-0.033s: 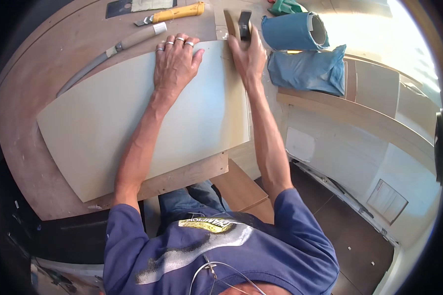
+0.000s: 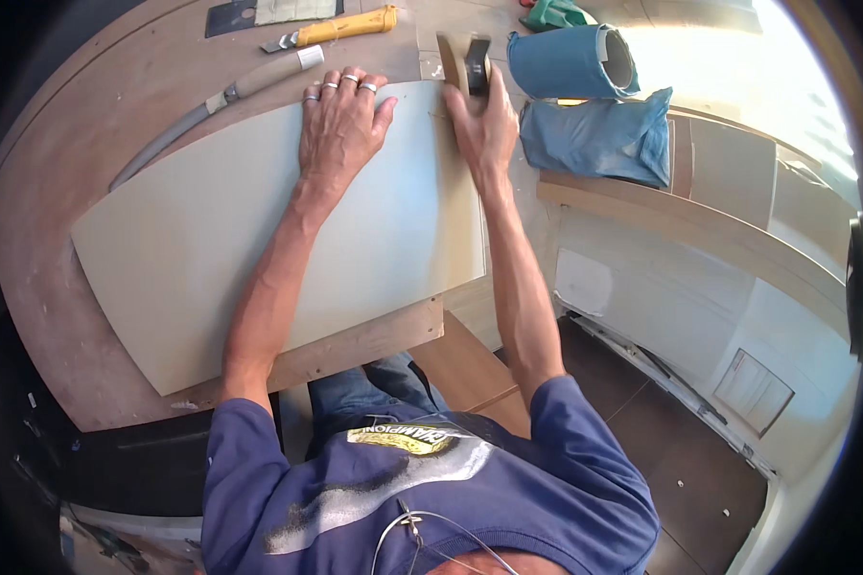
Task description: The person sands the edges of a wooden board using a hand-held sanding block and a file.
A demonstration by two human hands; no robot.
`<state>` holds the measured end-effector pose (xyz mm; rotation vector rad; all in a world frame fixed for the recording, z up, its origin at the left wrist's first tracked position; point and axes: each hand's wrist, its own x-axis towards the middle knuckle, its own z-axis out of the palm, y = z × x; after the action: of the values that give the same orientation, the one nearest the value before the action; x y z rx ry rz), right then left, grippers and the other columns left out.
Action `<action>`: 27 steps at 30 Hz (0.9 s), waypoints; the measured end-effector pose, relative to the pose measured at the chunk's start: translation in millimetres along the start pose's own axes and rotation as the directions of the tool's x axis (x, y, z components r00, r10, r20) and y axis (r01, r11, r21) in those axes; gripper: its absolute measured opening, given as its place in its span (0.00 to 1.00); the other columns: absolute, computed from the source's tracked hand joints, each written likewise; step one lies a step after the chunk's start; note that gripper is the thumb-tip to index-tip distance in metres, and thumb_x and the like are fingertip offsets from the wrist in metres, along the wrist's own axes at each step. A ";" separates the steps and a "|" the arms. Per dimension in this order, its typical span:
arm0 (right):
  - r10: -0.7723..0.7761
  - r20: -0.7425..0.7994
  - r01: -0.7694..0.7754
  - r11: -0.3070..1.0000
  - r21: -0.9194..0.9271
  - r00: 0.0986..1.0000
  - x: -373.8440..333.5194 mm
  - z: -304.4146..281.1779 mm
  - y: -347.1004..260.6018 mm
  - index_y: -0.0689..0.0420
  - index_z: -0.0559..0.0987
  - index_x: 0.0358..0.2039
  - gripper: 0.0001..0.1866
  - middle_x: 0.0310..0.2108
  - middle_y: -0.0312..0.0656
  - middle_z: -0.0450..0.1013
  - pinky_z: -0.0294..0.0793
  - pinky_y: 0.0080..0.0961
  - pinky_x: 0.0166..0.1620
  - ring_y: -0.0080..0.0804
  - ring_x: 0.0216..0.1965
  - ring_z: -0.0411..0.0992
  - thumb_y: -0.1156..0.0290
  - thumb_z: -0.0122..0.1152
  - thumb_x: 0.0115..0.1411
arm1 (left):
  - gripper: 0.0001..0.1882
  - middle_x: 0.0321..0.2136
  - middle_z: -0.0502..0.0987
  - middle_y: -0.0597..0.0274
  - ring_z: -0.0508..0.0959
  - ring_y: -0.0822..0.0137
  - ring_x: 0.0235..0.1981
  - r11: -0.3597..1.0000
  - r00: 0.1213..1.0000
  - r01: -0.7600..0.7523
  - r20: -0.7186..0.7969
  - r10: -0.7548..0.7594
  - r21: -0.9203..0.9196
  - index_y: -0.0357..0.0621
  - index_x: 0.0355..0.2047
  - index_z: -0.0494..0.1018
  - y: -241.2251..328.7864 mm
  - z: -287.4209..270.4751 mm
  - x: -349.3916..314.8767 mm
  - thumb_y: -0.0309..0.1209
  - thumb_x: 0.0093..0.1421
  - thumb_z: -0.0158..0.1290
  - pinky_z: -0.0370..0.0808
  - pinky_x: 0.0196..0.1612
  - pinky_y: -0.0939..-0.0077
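Observation:
A pale, flat board (image 2: 259, 240) lies across the workbench in front of me. My left hand (image 2: 342, 120) rests palm down near its far edge, fingers stretched out, with rings on several of them. My right hand (image 2: 485, 129) is wrapped round a hand-held block (image 2: 455, 69) with a light wooden side and a black part, at the board's far right corner. The block's underside is hidden, so its exact kind does not show. A grey hose with a light handle (image 2: 268, 74) lies past the left hand, beside a yellow utility knife (image 2: 340, 26).
Beyond my right hand lie a roll of blue sheet (image 2: 571, 62) and a folded blue cloth-like bundle (image 2: 599, 139). A green object (image 2: 556, 13) sits behind them. A wooden ledge (image 2: 690, 225) runs along the right, above a dark tiled floor (image 2: 633, 431). The workbench (image 2: 43, 240) curves at left.
My right hand has shifted slightly toward me along the board's right edge, with the block still in it. The left hand and the board have stayed in place.

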<state>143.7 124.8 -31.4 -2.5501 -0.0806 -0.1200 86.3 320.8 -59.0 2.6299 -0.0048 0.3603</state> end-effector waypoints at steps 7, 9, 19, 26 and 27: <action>-0.034 -0.057 0.036 0.999 0.025 0.998 20.5 -7.1 0.3 0.64 0.68 0.66 0.40 0.51 0.59 0.79 0.76 0.49 0.54 0.61 0.51 0.77 0.55 0.70 0.60 | 0.17 0.47 0.78 0.62 0.75 0.56 0.54 0.999 0.999 -0.034 -0.025 0.034 0.013 0.50 0.51 0.80 5.2 6.0 5.0 0.45 0.69 0.57 0.70 0.56 0.54; -0.037 -0.049 0.037 0.999 -0.018 0.998 29.4 -9.1 -0.6 0.63 0.68 0.66 0.39 0.50 0.58 0.79 0.76 0.49 0.54 0.61 0.51 0.77 0.55 0.70 0.60 | 0.17 0.48 0.78 0.61 0.75 0.56 0.54 1.000 1.000 -0.028 -0.006 0.028 0.005 0.50 0.51 0.80 8.0 3.9 7.0 0.45 0.69 0.57 0.70 0.56 0.53; 0.082 -0.017 -0.081 0.995 0.055 0.997 -95.8 -38.4 13.6 0.60 0.66 0.70 0.40 0.57 0.57 0.77 0.77 0.43 0.59 0.52 0.58 0.77 0.62 0.72 0.60 | 0.16 0.47 0.78 0.61 0.76 0.57 0.52 0.999 1.000 -0.019 -0.004 0.019 0.033 0.49 0.50 0.80 6.2 0.3 6.1 0.44 0.70 0.55 0.71 0.56 0.54; -0.033 -0.043 0.033 0.999 -0.004 0.999 17.7 -10.5 -14.6 0.59 0.71 0.64 0.36 0.50 0.56 0.79 0.75 0.48 0.53 0.58 0.51 0.78 0.56 0.70 0.60 | 0.17 0.46 0.79 0.63 0.76 0.61 0.52 0.998 1.000 -0.025 -0.016 0.026 0.051 0.50 0.51 0.80 4.1 2.3 8.2 0.45 0.71 0.54 0.70 0.56 0.57; -0.023 -0.042 0.022 1.000 -0.004 0.999 10.7 -12.8 -12.4 0.59 0.70 0.64 0.36 0.50 0.56 0.79 0.75 0.48 0.53 0.58 0.51 0.78 0.55 0.70 0.60 | 0.16 0.46 0.78 0.63 0.76 0.59 0.52 0.999 1.000 -0.028 -0.004 0.028 0.034 0.50 0.50 0.80 5.8 2.9 5.3 0.44 0.71 0.54 0.70 0.56 0.56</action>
<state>152.4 128.3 -12.9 -2.5497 -0.0928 -0.1831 91.8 314.6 -57.5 2.6647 -0.0348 0.3795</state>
